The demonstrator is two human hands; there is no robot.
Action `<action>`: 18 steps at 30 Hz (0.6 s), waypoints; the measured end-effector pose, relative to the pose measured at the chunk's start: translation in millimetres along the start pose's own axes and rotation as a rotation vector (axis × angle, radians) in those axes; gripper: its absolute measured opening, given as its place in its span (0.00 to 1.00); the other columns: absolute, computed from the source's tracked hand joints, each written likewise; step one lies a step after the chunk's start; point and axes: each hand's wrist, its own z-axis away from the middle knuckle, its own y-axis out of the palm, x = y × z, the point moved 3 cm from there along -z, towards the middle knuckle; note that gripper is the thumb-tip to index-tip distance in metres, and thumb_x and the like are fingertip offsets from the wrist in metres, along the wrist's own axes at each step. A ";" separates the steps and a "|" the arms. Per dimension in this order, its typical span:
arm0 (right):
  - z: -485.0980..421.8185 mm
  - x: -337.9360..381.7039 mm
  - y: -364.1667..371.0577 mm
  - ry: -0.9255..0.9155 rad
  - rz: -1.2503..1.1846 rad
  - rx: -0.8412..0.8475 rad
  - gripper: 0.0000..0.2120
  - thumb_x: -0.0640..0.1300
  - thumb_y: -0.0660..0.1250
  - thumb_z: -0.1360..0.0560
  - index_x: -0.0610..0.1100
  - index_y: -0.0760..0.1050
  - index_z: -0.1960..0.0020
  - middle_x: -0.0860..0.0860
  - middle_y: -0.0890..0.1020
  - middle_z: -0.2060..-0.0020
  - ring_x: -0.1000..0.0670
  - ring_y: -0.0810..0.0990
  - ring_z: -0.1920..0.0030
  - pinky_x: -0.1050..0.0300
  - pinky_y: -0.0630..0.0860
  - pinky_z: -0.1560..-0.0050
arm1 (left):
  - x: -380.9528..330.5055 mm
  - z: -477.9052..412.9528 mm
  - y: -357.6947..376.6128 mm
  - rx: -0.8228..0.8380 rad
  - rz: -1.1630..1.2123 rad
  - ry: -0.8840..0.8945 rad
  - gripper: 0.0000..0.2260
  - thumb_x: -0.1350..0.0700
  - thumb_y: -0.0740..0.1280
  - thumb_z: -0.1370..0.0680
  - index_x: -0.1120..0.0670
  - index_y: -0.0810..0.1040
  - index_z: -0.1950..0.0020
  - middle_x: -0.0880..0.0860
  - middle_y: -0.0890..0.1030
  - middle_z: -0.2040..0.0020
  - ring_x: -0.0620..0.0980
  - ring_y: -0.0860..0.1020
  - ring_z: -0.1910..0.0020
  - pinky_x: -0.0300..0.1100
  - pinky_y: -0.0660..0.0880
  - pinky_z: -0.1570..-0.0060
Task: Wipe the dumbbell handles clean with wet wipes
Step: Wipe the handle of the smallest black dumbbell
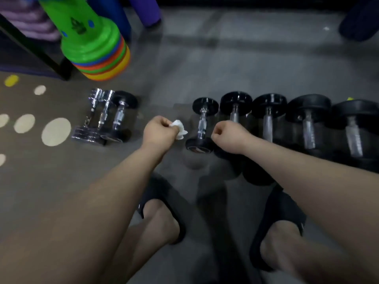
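Note:
My left hand (159,132) grips a crumpled white wet wipe (179,129) above the floor. Just right of it lies a small black dumbbell (202,125) with a shiny metal handle. My right hand (227,138) hovers as a fist beside that dumbbell's near end and holds nothing that I can see. Several larger black dumbbells (268,121) lie in a row to the right. A group of three small dumbbells (106,117), two chrome and one black, lies to the left.
A stack of coloured plastic cones (96,48) stands at the back left beside a black rack leg (47,56). The floor mat (55,131) on the left has pale dots. My feet in black slippers (279,218) are below.

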 end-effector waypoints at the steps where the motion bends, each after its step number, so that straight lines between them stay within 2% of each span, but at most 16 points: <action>1: -6.3 -3.4 10.6 -0.021 0.042 0.006 0.08 0.47 0.62 0.22 0.46 0.79 0.52 0.50 0.82 0.55 0.46 0.80 0.51 0.54 0.78 0.50 | 6.2 -8.2 6.2 0.004 -0.012 -0.009 0.10 0.50 0.68 0.33 0.54 0.77 0.56 0.53 0.83 0.58 0.56 0.84 0.55 0.56 0.83 0.51; 3: -20.7 -9.5 27.6 -0.075 0.131 0.009 0.08 0.50 0.62 0.21 0.46 0.77 0.50 0.49 0.78 0.51 0.45 0.78 0.48 0.50 0.76 0.44 | 12.9 -25.2 18.5 -0.002 -0.028 -0.025 0.10 0.51 0.70 0.30 0.55 0.77 0.55 0.51 0.82 0.59 0.52 0.83 0.57 0.52 0.83 0.51; 5: -36.4 -15.7 37.7 -0.121 0.251 0.012 0.11 0.56 0.61 0.20 0.49 0.74 0.48 0.48 0.76 0.49 0.43 0.75 0.44 0.47 0.73 0.40 | 18.9 -45.0 31.3 -0.024 -0.107 -0.011 0.08 0.52 0.70 0.26 0.56 0.77 0.53 0.48 0.80 0.61 0.45 0.80 0.61 0.42 0.80 0.59; 8: -56.5 -26.1 47.2 -0.181 0.456 0.096 0.26 0.70 0.56 0.22 0.51 0.74 0.39 0.47 0.77 0.44 0.41 0.74 0.40 0.43 0.70 0.36 | 27.9 -69.2 47.9 -0.051 -0.200 0.037 0.09 0.52 0.70 0.23 0.57 0.77 0.51 0.44 0.76 0.63 0.37 0.75 0.66 0.30 0.66 0.72; 10: -62.5 -35.3 53.0 -0.238 0.554 0.125 0.31 0.73 0.54 0.24 0.51 0.70 0.35 0.47 0.76 0.42 0.42 0.75 0.40 0.44 0.71 0.38 | 37.1 -81.9 61.3 -0.033 -0.213 0.049 0.09 0.53 0.70 0.23 0.59 0.77 0.52 0.45 0.76 0.64 0.35 0.75 0.69 0.27 0.65 0.76; 13: -65.1 -45.1 59.1 -0.346 0.583 0.002 0.28 0.70 0.57 0.23 0.49 0.71 0.37 0.48 0.77 0.45 0.42 0.77 0.44 0.46 0.74 0.47 | 42.4 -97.9 78.5 -0.024 -0.223 0.039 0.09 0.52 0.69 0.21 0.59 0.76 0.51 0.44 0.75 0.66 0.33 0.75 0.72 0.27 0.67 0.73; 16: -68.7 -47.9 60.5 -0.396 0.550 -0.068 0.26 0.70 0.58 0.24 0.49 0.72 0.42 0.51 0.78 0.47 0.44 0.77 0.47 0.48 0.75 0.53 | 42.5 -113.3 94.6 -0.022 -0.252 0.047 0.12 0.48 0.71 0.23 0.56 0.78 0.53 0.45 0.76 0.66 0.46 0.77 0.63 0.37 0.67 0.64; 18: -71.2 -49.3 61.3 -0.401 0.534 -0.056 0.26 0.71 0.57 0.24 0.49 0.72 0.43 0.52 0.78 0.47 0.45 0.77 0.46 0.49 0.74 0.54 | 47.3 -118.5 108.1 0.049 -0.201 0.041 0.13 0.46 0.73 0.25 0.56 0.79 0.57 0.48 0.79 0.65 0.51 0.78 0.62 0.42 0.71 0.63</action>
